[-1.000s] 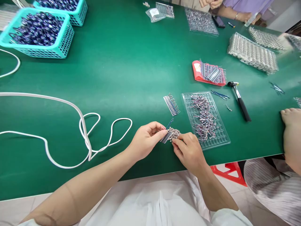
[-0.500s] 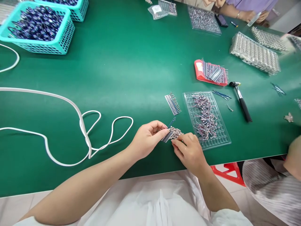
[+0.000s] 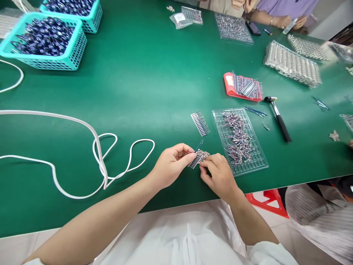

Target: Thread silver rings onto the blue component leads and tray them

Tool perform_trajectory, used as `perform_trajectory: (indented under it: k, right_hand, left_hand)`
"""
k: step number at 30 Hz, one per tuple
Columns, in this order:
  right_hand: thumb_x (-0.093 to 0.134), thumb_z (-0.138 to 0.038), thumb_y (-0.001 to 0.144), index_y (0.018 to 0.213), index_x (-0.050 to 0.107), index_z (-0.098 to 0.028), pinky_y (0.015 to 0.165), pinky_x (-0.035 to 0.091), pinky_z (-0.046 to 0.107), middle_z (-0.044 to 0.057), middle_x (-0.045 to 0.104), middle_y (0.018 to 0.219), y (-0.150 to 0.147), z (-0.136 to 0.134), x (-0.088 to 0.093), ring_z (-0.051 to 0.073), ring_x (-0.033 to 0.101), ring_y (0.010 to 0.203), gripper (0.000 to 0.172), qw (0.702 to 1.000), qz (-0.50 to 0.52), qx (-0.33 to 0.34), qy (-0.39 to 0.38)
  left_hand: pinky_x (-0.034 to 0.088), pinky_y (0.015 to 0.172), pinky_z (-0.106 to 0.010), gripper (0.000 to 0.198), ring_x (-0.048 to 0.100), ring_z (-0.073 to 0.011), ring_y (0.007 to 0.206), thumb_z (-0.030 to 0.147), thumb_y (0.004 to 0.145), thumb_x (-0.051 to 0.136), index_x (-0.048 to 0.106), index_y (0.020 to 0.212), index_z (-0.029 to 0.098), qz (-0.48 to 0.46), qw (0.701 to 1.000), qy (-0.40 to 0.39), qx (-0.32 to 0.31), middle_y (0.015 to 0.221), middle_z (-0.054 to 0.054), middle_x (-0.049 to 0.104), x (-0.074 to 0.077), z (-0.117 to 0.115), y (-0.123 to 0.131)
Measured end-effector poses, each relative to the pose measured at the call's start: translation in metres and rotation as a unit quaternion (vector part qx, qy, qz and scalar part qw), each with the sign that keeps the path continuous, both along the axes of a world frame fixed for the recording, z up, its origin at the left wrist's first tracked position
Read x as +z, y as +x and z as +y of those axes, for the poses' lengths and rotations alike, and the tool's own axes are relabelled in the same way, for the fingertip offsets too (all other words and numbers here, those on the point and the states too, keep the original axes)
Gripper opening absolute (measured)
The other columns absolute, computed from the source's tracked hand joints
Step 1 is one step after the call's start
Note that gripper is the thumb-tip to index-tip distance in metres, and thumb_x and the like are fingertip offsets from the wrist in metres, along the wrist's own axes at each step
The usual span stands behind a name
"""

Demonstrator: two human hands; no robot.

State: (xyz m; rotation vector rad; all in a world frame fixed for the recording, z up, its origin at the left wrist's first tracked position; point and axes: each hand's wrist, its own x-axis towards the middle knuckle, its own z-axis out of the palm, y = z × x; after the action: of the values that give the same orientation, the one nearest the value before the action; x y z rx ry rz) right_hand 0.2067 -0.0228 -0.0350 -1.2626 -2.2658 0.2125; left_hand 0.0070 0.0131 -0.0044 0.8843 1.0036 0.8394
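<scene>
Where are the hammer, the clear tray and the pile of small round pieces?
Hammer (image 3: 281,123): head view, on its black handle.
Clear tray (image 3: 257,160): head view, on its bare lower-right part.
Pile of small round pieces (image 3: 203,155): head view, on its visible middle.

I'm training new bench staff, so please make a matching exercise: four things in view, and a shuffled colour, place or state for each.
1. Strip of small parts
2. Hammer
3. Cord
4. Front basket

A. White, loosely looped
B. Turquoise
C. Held in the left hand
D. Black-handled

Pairs: 1-C, 2-D, 3-A, 4-B.
</scene>
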Motion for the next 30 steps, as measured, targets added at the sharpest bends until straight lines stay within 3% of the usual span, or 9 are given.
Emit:
perform_trajectory:
  k: [5,9,13,21,30]
  right_hand:
    - [0.060,-0.012,0.090,0.092,0.063,-0.023,0.072,0.049,0.031,0.001,0.061,0.088,0.002,-0.010,0.012,0.016,0.060,0.082,0.011,0.974,0.196,-0.078,-0.083]
    - [0.060,-0.014,0.091,0.093,0.064,-0.024,0.070,0.049,0.030,0.001,0.059,0.089,0.001,-0.016,0.012,0.016,0.060,0.082,0.011,0.955,0.265,-0.102,-0.087]
    - [0.061,-0.013,0.091,0.097,0.065,-0.025,0.071,0.049,0.032,0.002,0.059,0.088,-0.001,-0.017,0.008,0.017,0.060,0.082,0.014,0.959,0.261,-0.101,-0.040]
    - [0.062,-0.010,0.089,0.102,0.065,-0.025,0.067,0.051,0.034,0.002,0.060,0.084,-0.004,-0.015,0.008,0.017,0.059,0.076,0.020,0.968,0.217,-0.106,0.062]
    - [0.067,-0.008,0.087,0.101,0.064,-0.024,0.066,0.051,0.035,0.002,0.060,0.083,-0.007,-0.017,0.006,0.017,0.058,0.076,0.022,0.958,0.244,-0.128,0.084]
  left_hand:
    - [0.055,0.088,-0.034,0.010,0.069,-0.0202,0.096,0.026,0.088,0.069,0.067,0.087,0.016,-0.017,0.997,0.053,-0.050,0.102,-0.008,0.076,-0.002,-0.006,-0.001]
    - [0.052,0.100,-0.041,0.008,0.068,-0.0252,0.112,0.024,0.091,0.066,0.068,0.089,0.017,-0.001,0.987,0.128,-0.093,0.117,-0.012,0.076,0.000,-0.016,-0.001]
    - [0.053,0.101,-0.042,0.006,0.071,-0.0251,0.110,0.022,0.093,0.065,0.068,0.090,0.017,-0.003,0.983,0.150,-0.104,0.119,-0.012,0.076,0.001,-0.022,0.001]
    - [0.054,0.103,-0.042,0.005,0.069,-0.0256,0.117,0.021,0.092,0.067,0.069,0.090,0.017,-0.044,0.989,0.107,-0.093,0.121,-0.011,0.076,-0.002,-0.026,0.003]
    - [0.055,0.101,-0.037,0.004,0.069,-0.0240,0.118,0.021,0.091,0.069,0.068,0.090,0.018,-0.111,0.988,0.048,-0.098,0.122,-0.009,0.076,0.000,-0.025,0.003]
